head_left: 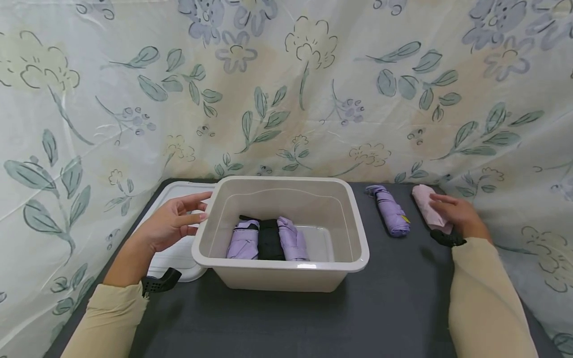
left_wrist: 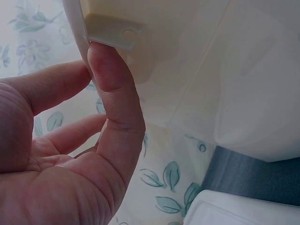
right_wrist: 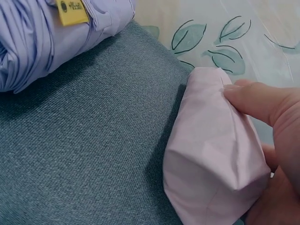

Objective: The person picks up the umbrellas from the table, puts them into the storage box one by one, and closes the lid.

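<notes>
At the right, my right hand point(head_left: 456, 214) holds a pale pink folded umbrella point(head_left: 429, 206) from its right side, the fingertips on its top; part of the hand is hidden behind the fabric in the right wrist view. To its left lies a lavender folded umbrella point(head_left: 392, 211) with a yellow tag point(right_wrist: 72, 11). My left hand point(head_left: 167, 223) is at the left rim of a beige plastic bin point(head_left: 279, 276), fingers loosely spread and fingertips touching under the rim point(left_wrist: 77, 33). Inside the bin, two lavender folded umbrellas point(head_left: 293, 241) flank a black one point(head_left: 270, 241), side by side.
A white lid point(head_left: 174, 258) lies on the dark table point(head_left: 385, 308), left of the bin and partly under its rim. Floral sheeting point(head_left: 286, 89) hangs behind the table and along both sides. The right part of the bin's floor point(head_left: 315, 241) is bare.
</notes>
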A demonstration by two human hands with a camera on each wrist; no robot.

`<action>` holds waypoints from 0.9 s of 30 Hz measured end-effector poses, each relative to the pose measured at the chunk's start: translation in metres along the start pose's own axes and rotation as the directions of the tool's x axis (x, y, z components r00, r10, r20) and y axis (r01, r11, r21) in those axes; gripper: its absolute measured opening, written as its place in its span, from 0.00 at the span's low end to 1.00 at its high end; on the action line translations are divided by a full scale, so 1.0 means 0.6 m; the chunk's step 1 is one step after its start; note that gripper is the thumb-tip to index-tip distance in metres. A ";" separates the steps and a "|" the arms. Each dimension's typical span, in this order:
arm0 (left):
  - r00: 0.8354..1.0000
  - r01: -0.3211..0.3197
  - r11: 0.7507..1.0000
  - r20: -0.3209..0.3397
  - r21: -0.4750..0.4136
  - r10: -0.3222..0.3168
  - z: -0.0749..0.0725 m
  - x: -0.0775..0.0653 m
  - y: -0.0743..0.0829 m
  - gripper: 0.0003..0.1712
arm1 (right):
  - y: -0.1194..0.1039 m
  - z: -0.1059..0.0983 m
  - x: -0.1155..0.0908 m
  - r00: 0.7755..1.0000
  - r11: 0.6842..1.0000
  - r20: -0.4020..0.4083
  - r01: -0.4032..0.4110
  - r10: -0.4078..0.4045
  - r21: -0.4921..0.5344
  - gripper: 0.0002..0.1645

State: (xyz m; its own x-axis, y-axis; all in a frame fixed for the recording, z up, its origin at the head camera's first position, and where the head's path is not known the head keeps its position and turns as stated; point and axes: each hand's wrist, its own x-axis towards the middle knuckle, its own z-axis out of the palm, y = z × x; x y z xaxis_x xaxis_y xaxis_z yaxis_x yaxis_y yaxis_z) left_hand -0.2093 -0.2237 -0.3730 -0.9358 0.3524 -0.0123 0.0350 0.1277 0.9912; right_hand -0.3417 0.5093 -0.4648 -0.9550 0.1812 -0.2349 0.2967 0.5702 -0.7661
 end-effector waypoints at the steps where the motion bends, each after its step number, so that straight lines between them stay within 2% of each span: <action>1: 1.000 0.002 1.000 0.000 -0.002 -0.002 0.000 0.000 0.000 0.38 | -0.002 0.000 -0.001 1.000 1.000 0.007 -0.005 0.005 -0.007 0.53; 9: 1.000 0.016 1.000 -0.006 -0.002 -0.016 0.002 0.002 0.001 0.38 | -0.016 0.001 -0.005 0.999 0.998 0.039 -0.020 0.023 -0.067 0.54; 15: 1.000 0.008 1.000 0.000 0.006 -0.008 0.000 0.002 0.001 0.39 | -0.024 0.008 0.001 1.000 0.997 -0.007 -0.010 0.009 -0.071 0.52; 18: 1.000 0.001 1.000 0.008 0.004 -0.001 0.000 0.002 0.000 0.39 | -0.029 0.011 0.003 1.000 0.996 -0.015 -0.028 0.026 -0.083 0.51; 23: 1.000 -0.006 1.000 0.016 -0.006 0.006 -0.001 0.000 -0.001 0.39 | -0.037 0.018 0.009 0.996 0.995 -0.003 -0.087 0.087 -0.043 0.51; 27: 0.999 -0.019 0.999 0.029 -0.029 0.020 0.000 -0.001 -0.001 0.39 | -0.042 0.020 0.005 0.996 0.994 -0.017 -0.093 0.092 -0.058 0.51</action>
State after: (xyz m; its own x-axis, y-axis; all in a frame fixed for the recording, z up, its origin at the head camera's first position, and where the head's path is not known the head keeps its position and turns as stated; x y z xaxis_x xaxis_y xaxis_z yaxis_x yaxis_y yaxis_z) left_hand -0.2087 -0.2241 -0.3738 -0.9245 0.3813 0.0034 0.0423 0.0938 0.9947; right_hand -0.3520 0.4861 -0.4533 -0.9235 0.2460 -0.2942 0.3835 0.5969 -0.7048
